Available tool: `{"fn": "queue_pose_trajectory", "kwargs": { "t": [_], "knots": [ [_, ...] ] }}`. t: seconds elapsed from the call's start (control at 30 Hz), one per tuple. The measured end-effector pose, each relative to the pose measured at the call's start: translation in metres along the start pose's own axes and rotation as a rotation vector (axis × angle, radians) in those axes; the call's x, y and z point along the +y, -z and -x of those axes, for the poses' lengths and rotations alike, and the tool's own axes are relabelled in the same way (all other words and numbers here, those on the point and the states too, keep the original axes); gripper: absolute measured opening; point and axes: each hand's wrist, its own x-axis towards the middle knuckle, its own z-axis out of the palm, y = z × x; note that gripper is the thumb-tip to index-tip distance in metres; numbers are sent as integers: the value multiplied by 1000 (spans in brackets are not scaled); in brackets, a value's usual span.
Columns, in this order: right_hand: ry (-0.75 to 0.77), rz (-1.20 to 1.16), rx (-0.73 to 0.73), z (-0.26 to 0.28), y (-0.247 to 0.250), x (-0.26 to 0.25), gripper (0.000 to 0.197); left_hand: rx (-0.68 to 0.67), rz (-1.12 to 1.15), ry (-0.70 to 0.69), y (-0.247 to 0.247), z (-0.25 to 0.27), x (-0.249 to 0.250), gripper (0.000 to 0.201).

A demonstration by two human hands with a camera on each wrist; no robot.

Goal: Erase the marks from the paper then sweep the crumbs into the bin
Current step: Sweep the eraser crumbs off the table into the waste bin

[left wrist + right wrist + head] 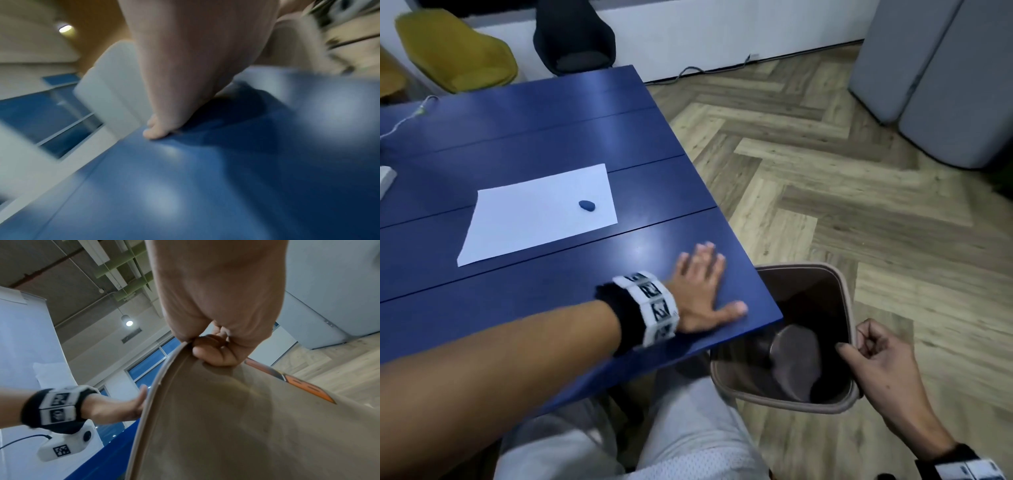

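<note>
Where blue: one eraser (587,205), one table (551,137).

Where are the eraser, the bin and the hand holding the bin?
eraser (587,205), head view, middle of the blue lump lying on the paper.
bin (850,301), head view, right rim beside the table corner.
right hand (876,356), head view, back of the hand gripping the rim.

The left forearm reaches from the lower left of the head view toward the centre, a marker band round the wrist. The left hand (702,294) lies flat, palm down, fingers straight and thumb spread. The right hand (876,353) sits at the lower right — fingers curled, thumb pinching a thin rim.
</note>
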Motion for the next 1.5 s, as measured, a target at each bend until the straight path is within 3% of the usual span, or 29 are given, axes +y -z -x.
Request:
{"fn": "queue_pose_trajectory", "kwargs": {
  "t": [0.07, 0.13, 0.17, 0.23, 0.3, 0.37, 0.43, 0.53, 0.6, 0.7, 0.77, 0.83, 0.9, 0.97, 1.17, 1.4, 1.5],
  "knots": [
    [-6, -21, 1, 0, -2, 2, 38, -78, -29, -339, -6, 11, 42, 108],
    [-14, -35, -3, -1, -2, 3, 39, -41, 58, -456, -1, 15, 49, 91],
    [-18, -34, -9, -1, -1, 4, 38, 26, 100, -395, 3, 13, 41, 87],
    [-23, -37, -26, 0, 1, 3, 36, 114, 110, -116, 10, 13, 18, 88],
    [-23, -49, -41, 1, 3, 3, 35, 85, 91, 128, 5, 15, 11, 99],
    [-31, -52, -63, -1, 0, 3, 34, 24, 83, 155, -11, 20, 34, 123],
    [-41, -54, -92, -2, -5, 1, 34, 5, 82, 28, -25, 24, 72, 132],
    [-49, -88, -102, -4, -10, -1, 34, -92, 121, -294, -27, 27, 119, 120],
    [-58, -120, -98, -6, -10, -1, 35, -138, 227, -367, -15, 34, 126, 109],
    [-106, -128, -110, -9, -3, 13, 33, 24, 264, -232, 8, 38, 98, 75],
    [-148, -6, -76, -14, 5, 35, 29, 145, 255, -31, 25, 34, 63, 71],
    [-194, 146, -37, -18, 9, 64, 26, 103, 237, 178, 36, 22, 29, 82],
    [-275, 235, 5, -20, 10, 101, 25, -44, 167, 299, 38, 7, 5, 98],
    [-377, 303, 36, -25, 10, 145, 28, -145, 103, 309, 35, -5, -7, 104],
    [-643, 402, 130, -31, -9, 232, 25, -201, 41, 295, 31, -12, -12, 104],
    [-1001, 484, -83, -15, -35, 334, 23, -219, -53, 333, 28, -15, -17, 111],
    [-1097, 435, -114, 3, -42, 343, 22, -165, -64, 355, 24, -20, -22, 112]
  ]
}}
